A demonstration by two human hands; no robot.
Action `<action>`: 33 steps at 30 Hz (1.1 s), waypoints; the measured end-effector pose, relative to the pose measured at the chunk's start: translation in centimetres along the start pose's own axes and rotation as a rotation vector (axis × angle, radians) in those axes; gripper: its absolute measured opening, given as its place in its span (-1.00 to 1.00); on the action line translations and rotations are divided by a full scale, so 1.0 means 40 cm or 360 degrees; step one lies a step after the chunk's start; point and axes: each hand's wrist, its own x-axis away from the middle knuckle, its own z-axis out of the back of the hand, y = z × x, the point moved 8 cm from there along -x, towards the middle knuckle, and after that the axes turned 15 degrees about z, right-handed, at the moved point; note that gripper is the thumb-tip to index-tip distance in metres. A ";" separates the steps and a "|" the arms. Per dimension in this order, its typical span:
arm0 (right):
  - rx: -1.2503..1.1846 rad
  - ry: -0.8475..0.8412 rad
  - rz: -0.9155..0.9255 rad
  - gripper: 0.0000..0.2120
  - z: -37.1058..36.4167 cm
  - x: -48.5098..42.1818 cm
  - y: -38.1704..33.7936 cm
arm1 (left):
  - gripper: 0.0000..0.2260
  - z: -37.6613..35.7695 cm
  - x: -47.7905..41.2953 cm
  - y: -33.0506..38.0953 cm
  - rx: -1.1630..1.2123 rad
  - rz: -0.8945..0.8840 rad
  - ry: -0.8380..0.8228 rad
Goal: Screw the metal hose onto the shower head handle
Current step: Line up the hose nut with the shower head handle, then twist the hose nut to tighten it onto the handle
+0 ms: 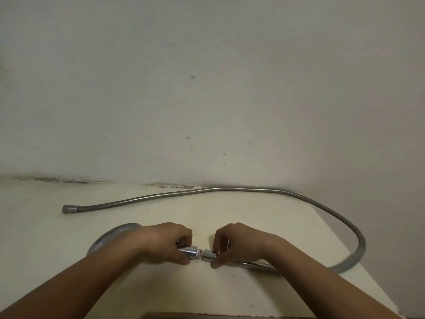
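Most of the shower head [108,238] is hidden behind the left hand [165,244], which is wrapped around the chrome handle [189,251]. The right hand [232,244] pinches the hose nut [208,255], right at the handle's threaded end; can't tell if the threads have caught. The metal hose [230,189] loops back across the worktop [46,238], blurry on the right.

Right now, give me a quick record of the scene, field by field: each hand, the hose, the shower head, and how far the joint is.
left hand: grips the shower head handle near its threaded end
right hand: pinches the hose nut
joint: nut meets the threaded end; how far it is screwed on cannot be told
metal hose: loops right and back along the wall; the free end lies on the table
shower head: lies behind the left wrist, partly hidden
table: pale top
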 end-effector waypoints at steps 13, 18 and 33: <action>-0.0345 0.0223 0.0124 -0.95 0.028 0.014 -0.023 | -0.75 0.055 0.045 0.002 0.0208 -0.0105 0.0081; -0.0308 0.0440 0.0228 -0.92 0.072 0.027 -0.036 | -0.74 0.084 0.071 0.004 0.0389 -0.0164 0.0170; -0.0276 0.0622 0.0400 -0.83 0.152 0.082 -0.102 | -0.80 0.169 0.152 0.057 0.0438 -0.0346 0.0417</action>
